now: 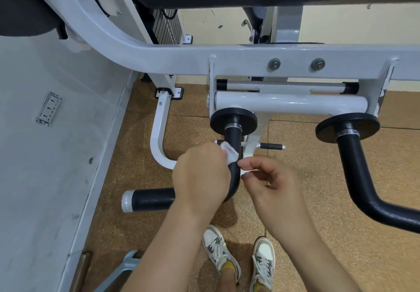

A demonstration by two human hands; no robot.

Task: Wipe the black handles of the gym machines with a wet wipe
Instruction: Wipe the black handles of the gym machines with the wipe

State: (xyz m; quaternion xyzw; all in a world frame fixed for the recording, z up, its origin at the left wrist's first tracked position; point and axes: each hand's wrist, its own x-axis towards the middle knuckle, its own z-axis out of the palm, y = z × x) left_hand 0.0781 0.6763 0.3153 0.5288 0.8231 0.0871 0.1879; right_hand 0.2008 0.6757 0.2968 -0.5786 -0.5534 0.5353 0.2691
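Note:
A bent black handle hangs from a black disc on the white gym machine frame, curving left to a grip with a silver end cap. My left hand wraps the handle's bend and presses a small white wet wipe against it. My right hand is just right of the handle, thumb and forefinger pinched at the wipe's lower corner. A second black handle hangs at the right, untouched.
A grey wall with a socket plate runs along the left. A small black peg sticks out behind the handle. A white foot bar curves down at the left. My two sneakers stand on the brown cork-pattern floor. Black seat padding overhangs above.

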